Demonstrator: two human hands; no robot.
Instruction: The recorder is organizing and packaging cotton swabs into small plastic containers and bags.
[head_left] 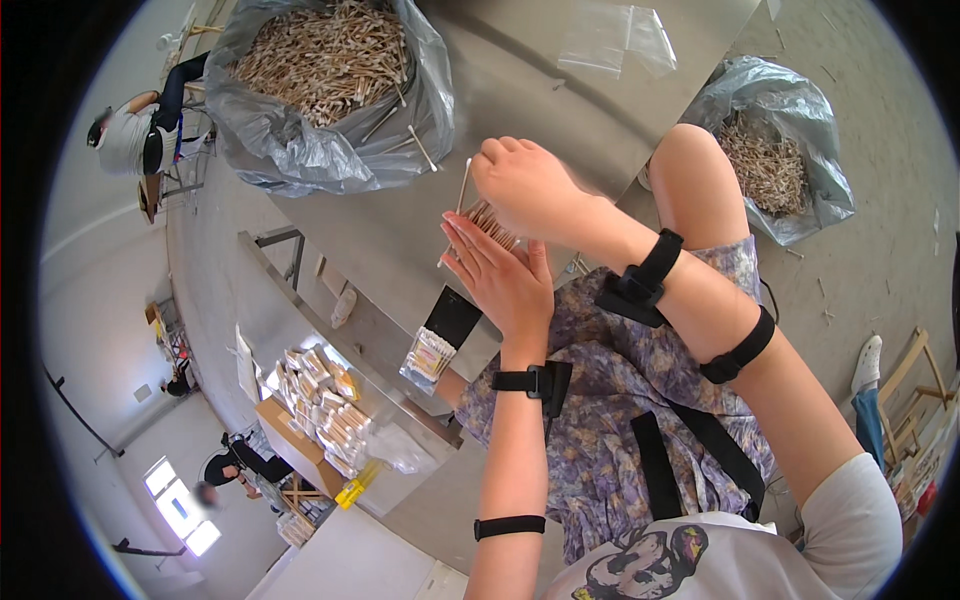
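My left hand (500, 285) is closed around a bundle of wooden cotton swabs (484, 217), its fingers pointing up and left. Over the bundle, my right hand (525, 185) is curled with its fingertips turned inward and mostly hidden. A single cotton swab (465, 182) with a white tip stands out along the right hand's fingers, apparently pinched there. Both hands are above the edge of a metal table (350, 225). Beyond them, a large grey plastic bag (310, 160) lies open, filled with loose cotton swabs (325, 60).
Clear small bags (620, 40) lie at the table's far side. A filled swab packet (428, 357) sits by a black flat piece (453, 318) near my leg. Another swab bag (775, 150) stands on the floor. Packed swabs (325, 405) cover a left table; people (135, 135) sit beyond.
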